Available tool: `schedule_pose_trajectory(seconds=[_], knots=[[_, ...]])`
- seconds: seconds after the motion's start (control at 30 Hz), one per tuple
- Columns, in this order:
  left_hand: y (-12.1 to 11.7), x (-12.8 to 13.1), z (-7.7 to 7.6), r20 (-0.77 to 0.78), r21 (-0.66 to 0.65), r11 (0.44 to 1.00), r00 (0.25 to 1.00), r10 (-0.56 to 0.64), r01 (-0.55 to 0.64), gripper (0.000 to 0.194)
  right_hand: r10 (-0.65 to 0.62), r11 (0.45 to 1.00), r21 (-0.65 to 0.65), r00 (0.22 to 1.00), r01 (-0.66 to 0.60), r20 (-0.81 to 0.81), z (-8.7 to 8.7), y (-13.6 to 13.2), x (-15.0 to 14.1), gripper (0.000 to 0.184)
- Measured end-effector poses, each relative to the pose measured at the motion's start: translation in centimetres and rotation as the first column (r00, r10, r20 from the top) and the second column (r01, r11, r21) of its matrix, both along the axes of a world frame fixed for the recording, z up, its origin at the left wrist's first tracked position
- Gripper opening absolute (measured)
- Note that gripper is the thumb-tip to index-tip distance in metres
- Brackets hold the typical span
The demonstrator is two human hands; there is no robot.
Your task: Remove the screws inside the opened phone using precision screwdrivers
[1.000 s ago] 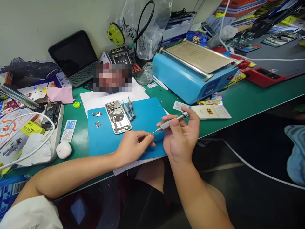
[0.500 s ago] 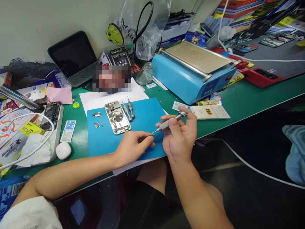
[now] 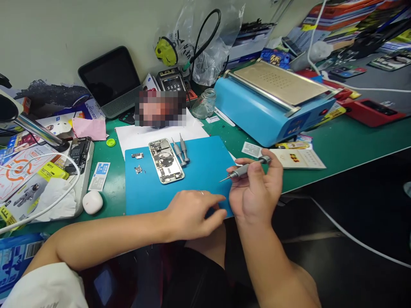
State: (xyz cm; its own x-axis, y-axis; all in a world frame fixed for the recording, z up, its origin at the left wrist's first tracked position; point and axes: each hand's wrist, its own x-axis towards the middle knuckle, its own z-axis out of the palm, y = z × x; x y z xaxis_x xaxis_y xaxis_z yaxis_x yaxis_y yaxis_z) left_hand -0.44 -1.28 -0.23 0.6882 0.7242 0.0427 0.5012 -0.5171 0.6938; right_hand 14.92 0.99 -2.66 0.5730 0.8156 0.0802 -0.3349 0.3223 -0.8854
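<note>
A grey precision screwdriver [image 3: 240, 172] lies in my right hand [image 3: 257, 192], fingers wrapped round its handle and its thin tip pointing left. My left hand [image 3: 195, 214] hovers over the front edge of the blue mat [image 3: 199, 175], thumb and index finger apart, with nothing visible between them. Farther back on the mat sits an opened phone [image 3: 166, 161], its inner parts showing. Two more precision screwdrivers [image 3: 180, 150] lie against its right side. To the phone's left are a small metal phone part [image 3: 138, 155] and another small part [image 3: 138, 170] with tiny bits beside it.
A blue heating-plate machine [image 3: 257, 115] stands at the back right, beside a glass jar [image 3: 204, 104]. A dark-screened display [image 3: 111, 81] leans against the wall. On the left are a white earbud case [image 3: 93, 202], a lamp post [image 3: 43, 130] and a looping white cable.
My left hand has come away from the screwdriver tip, its thumb and index finger now parted. The right hand has drawn the screwdriver back. The camera view has shifted slightly.
</note>
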Motion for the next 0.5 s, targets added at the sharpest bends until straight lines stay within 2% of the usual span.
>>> schedule_pose_trajectory(seconds=[0.03,0.1,0.13,0.2,0.27,0.37,0.5], knots=[[-0.3,0.0,-0.1,-0.077,0.114,0.989,0.994,-0.083,0.091,0.029,-0.005,1.0,-0.005,1.0,0.005,-0.006,0.0,0.0,0.0,0.054],[-0.9,0.0,-0.2,-0.247,0.307,0.92,0.954,-0.171,0.244,0.028,0.0,1.0,-0.028,1.0,0.0,-0.007,0.0,0.1,0.0,0.053],[-1.3,-0.1,-0.2,-0.313,0.374,0.884,0.935,-0.165,0.281,0.029,0.004,0.999,-0.044,1.0,-0.005,-0.003,0.0,0.1,0.0,0.053],[-2.1,-0.1,-0.2,-0.42,0.471,0.832,0.904,-0.081,0.293,0.024,0.008,0.997,-0.076,1.0,-0.007,0.012,0.0,0.2,0.0,0.053],[-2.8,-0.1,0.0,-0.506,0.525,0.804,0.862,0.031,0.279,0.019,0.011,0.996,-0.093,0.999,-0.008,0.036,0.0,0.2,-0.1,0.054],[-3.6,-0.1,0.2,-0.588,0.541,0.81,0.791,0.169,0.229,0.015,0.05,0.993,-0.113,0.996,-0.043,0.067,-0.1,0.4,-0.2,0.057],[-3.7,0.1,0.2,-0.621,0.514,0.838,0.754,0.217,0.182,0.008,0.1,0.984,-0.153,0.991,-0.086,0.084,-0.3,0.8,-0.1,0.061]])
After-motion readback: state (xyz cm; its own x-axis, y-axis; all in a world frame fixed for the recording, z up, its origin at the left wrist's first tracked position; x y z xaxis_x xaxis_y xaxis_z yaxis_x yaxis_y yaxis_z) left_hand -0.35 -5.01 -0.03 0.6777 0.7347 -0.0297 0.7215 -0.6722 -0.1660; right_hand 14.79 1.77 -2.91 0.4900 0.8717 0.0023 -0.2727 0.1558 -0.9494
